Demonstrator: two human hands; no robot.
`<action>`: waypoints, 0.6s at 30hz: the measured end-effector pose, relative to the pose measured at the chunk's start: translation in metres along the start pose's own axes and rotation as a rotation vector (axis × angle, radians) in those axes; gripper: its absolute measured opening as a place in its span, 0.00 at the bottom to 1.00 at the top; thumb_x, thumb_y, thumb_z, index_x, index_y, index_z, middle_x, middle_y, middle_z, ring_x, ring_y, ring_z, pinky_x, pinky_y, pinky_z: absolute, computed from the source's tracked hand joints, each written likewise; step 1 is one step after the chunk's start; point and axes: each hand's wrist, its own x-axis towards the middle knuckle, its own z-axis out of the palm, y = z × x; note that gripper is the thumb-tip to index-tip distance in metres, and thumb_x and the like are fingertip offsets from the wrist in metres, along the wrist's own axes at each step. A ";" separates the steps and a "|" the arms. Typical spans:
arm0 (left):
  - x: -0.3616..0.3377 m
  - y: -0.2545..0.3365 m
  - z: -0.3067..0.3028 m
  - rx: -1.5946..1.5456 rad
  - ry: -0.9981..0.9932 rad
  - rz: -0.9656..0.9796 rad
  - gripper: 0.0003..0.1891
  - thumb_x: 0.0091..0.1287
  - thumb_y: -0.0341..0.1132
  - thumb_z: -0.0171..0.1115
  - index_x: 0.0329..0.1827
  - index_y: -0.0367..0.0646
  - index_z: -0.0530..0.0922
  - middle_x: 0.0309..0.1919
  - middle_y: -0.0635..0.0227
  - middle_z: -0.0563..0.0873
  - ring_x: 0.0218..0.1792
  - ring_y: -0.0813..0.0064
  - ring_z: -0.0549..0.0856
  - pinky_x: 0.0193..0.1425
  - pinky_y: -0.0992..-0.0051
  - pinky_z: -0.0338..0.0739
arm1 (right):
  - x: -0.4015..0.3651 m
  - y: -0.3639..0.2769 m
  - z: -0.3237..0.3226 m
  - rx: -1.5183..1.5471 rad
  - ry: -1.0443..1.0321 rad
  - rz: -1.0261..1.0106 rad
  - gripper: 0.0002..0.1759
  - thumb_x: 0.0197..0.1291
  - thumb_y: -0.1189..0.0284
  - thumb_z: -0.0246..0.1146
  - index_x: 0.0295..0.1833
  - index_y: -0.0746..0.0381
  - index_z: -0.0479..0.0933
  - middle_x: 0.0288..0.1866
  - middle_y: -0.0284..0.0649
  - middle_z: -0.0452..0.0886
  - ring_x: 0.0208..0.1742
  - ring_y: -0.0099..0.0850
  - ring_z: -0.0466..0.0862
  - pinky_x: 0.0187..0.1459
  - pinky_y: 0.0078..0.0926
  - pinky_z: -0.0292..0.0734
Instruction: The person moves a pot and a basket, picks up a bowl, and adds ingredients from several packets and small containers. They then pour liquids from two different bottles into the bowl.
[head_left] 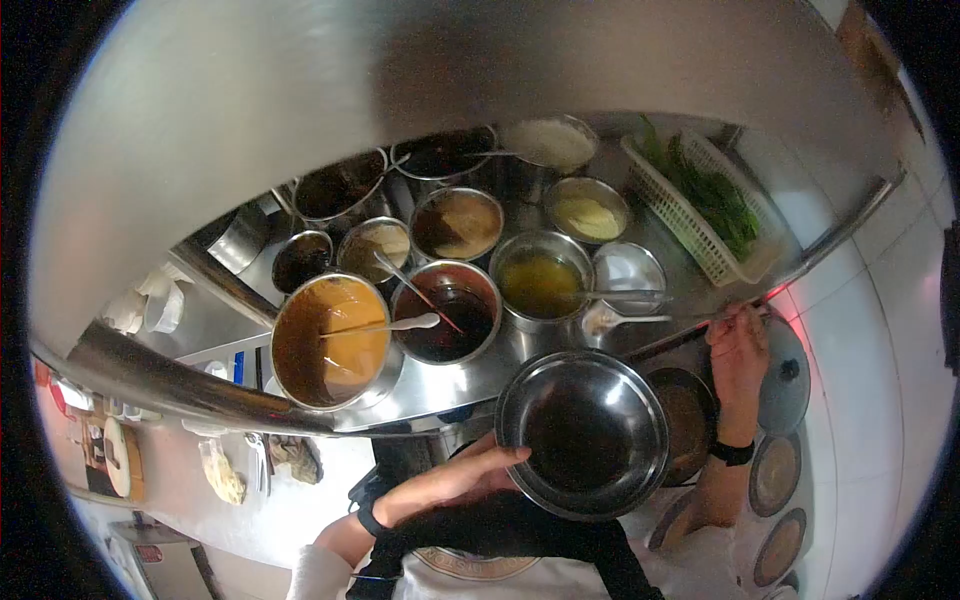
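Two bare hands are at work near the table. The left hand grips a metal bowl by its left side, thumb over the rim; the bowl is tilted, its inside facing up, just in front of the table's near edge. The right hand is farther right, fingers bent together beside that edge; whether they grip anything, I cannot tell. On the table, left to right along the near row, stand an orange sauce pot, a dark red sauce pot and a yellow-green liquid pot. At the far right, a white basket holds leafy greens.
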 end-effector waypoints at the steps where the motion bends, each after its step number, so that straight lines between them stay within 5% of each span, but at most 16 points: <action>1: -0.002 0.007 0.008 0.019 0.016 -0.028 0.32 0.63 0.35 0.53 0.66 0.44 0.46 0.60 0.59 0.64 0.58 0.65 0.68 0.60 0.60 0.65 | 0.002 0.009 -0.014 0.001 0.010 0.002 0.10 0.63 0.70 0.50 0.46 0.62 0.71 0.42 0.38 0.75 0.36 0.26 0.74 0.39 0.24 0.70; 4: 0.004 0.009 0.014 0.024 0.005 -0.033 0.31 0.63 0.35 0.52 0.65 0.44 0.47 0.59 0.59 0.65 0.58 0.66 0.68 0.60 0.60 0.65 | 0.016 0.024 -0.029 -0.163 -0.029 -0.042 0.10 0.63 0.71 0.49 0.46 0.62 0.71 0.45 0.39 0.74 0.40 0.27 0.75 0.40 0.25 0.72; 7: 0.013 0.000 0.008 0.011 -0.009 0.011 0.29 0.63 0.34 0.52 0.65 0.43 0.49 0.58 0.59 0.65 0.58 0.67 0.69 0.61 0.61 0.65 | 0.028 0.024 -0.025 -0.386 0.148 -0.133 0.11 0.63 0.69 0.49 0.46 0.64 0.70 0.45 0.40 0.74 0.41 0.28 0.76 0.40 0.26 0.73; 9: 0.018 -0.004 0.001 0.006 0.006 0.017 0.28 0.64 0.34 0.51 0.64 0.42 0.50 0.57 0.60 0.66 0.58 0.67 0.69 0.61 0.61 0.65 | 0.026 0.013 -0.027 -0.675 0.151 -0.339 0.13 0.63 0.68 0.50 0.45 0.65 0.71 0.41 0.42 0.76 0.37 0.28 0.77 0.41 0.26 0.74; 13: 0.024 -0.005 -0.001 -0.037 -0.012 0.092 0.24 0.64 0.32 0.49 0.62 0.41 0.53 0.56 0.59 0.67 0.57 0.66 0.69 0.62 0.64 0.64 | 0.008 -0.003 -0.011 -0.523 0.309 -0.149 0.12 0.62 0.68 0.50 0.45 0.65 0.71 0.35 0.41 0.78 0.33 0.29 0.78 0.40 0.24 0.73; 18: 0.029 -0.011 -0.005 -0.176 0.020 0.161 0.25 0.64 0.29 0.47 0.63 0.41 0.51 0.56 0.58 0.67 0.57 0.66 0.70 0.63 0.64 0.65 | 0.000 0.018 0.001 -1.047 0.274 -0.252 0.11 0.63 0.70 0.48 0.42 0.65 0.72 0.29 0.39 0.79 0.31 0.27 0.79 0.37 0.23 0.71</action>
